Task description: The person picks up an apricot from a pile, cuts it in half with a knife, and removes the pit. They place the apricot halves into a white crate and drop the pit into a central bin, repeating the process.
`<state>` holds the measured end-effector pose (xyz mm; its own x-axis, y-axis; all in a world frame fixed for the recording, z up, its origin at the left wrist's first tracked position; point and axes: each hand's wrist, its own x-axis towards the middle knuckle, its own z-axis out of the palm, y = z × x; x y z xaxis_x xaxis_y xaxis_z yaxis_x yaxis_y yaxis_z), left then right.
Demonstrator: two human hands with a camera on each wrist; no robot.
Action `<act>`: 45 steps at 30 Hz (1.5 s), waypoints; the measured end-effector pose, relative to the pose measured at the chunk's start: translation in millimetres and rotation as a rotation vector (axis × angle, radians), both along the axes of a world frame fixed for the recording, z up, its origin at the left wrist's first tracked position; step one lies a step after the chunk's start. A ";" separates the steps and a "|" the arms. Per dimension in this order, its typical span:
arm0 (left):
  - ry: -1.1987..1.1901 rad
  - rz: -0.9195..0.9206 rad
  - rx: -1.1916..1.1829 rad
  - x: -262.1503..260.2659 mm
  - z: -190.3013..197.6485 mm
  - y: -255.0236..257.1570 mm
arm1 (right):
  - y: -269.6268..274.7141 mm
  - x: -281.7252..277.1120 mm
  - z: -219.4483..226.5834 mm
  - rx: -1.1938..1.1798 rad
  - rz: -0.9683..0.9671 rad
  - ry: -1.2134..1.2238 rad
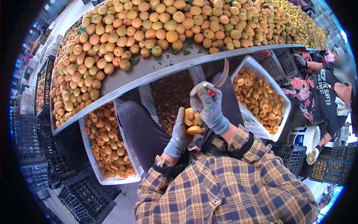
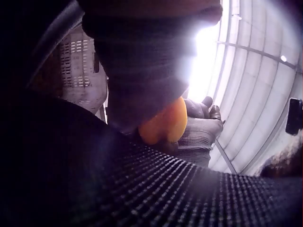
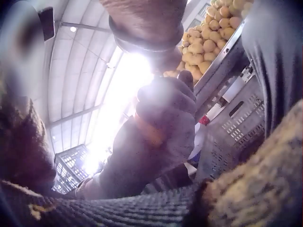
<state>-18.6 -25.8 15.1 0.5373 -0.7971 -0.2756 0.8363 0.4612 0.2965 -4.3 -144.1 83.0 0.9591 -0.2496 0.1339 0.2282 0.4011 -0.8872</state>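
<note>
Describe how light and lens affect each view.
Head: mostly crisp, but fisheye distortion bows the table and leaves the corners black. Left wrist: deep shadow in the foreground, white glare beside the roof, cut fruit clearly coloured. Right wrist: blown-out glare left of centre, hazy contrast, nearby sleeve out of focus.

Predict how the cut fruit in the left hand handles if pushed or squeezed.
The cut fruit is probably fragile: its orange flesh lies exposed. The halves may shift apart, since it's opened up. The brown pit likely resists squeezing more than the flesh, but could pop loose, sitting uncovered.
</note>
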 end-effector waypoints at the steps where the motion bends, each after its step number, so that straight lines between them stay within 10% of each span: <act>1: 0.020 0.068 0.074 -1.9 -0.9 -3.2 | 3.5 -0.5 1.4 0.014 -0.028 -0.023; 7: -0.297 0.309 0.319 -7.0 -22.7 -6.2 | 17.0 -1.5 -2.4 -0.109 -0.141 -0.054; 11: -0.051 0.407 0.232 -10.0 -7.4 -11.8 | 14.6 0.6 -4.4 -0.090 -0.147 -0.066; 16: -0.041 0.061 -0.046 -0.9 1.7 2.0 | -1.9 12.0 -8.1 0.470 -0.016 0.172; 24: 0.253 -0.072 -0.080 5.3 -1.8 -0.2 | -10.1 20.7 -31.1 0.719 0.173 0.358; 30: 0.181 0.036 0.213 8.0 14.9 -3.9 | -17.6 5.7 -16.9 0.425 0.250 0.209; 34: -0.067 0.194 0.314 17.4 1.2 6.0 | -23.1 -3.3 -14.7 -0.735 0.106 0.160; 38: -0.105 0.381 0.396 19.1 -28.1 1.0 | -3.9 -17.8 -37.0 -1.106 0.212 0.010; 40: -0.419 0.439 0.525 11.5 -20.6 14.2 | -0.4 -15.5 -37.3 -0.953 0.351 -0.023; 44: 0.062 0.538 0.222 23.0 19.9 66.1 | 2.1 -12.7 -0.2 -0.088 0.565 0.407; 45: -0.015 0.642 0.233 20.4 28.2 90.9 | 3.8 -8.1 -0.8 -0.302 0.493 0.419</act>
<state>1.8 65.1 43.3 0.8890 -0.2401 -0.3900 0.4134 0.7872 0.4576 -12.3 -140.3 82.2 0.9365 0.2161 -0.2763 -0.3013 0.0922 -0.9491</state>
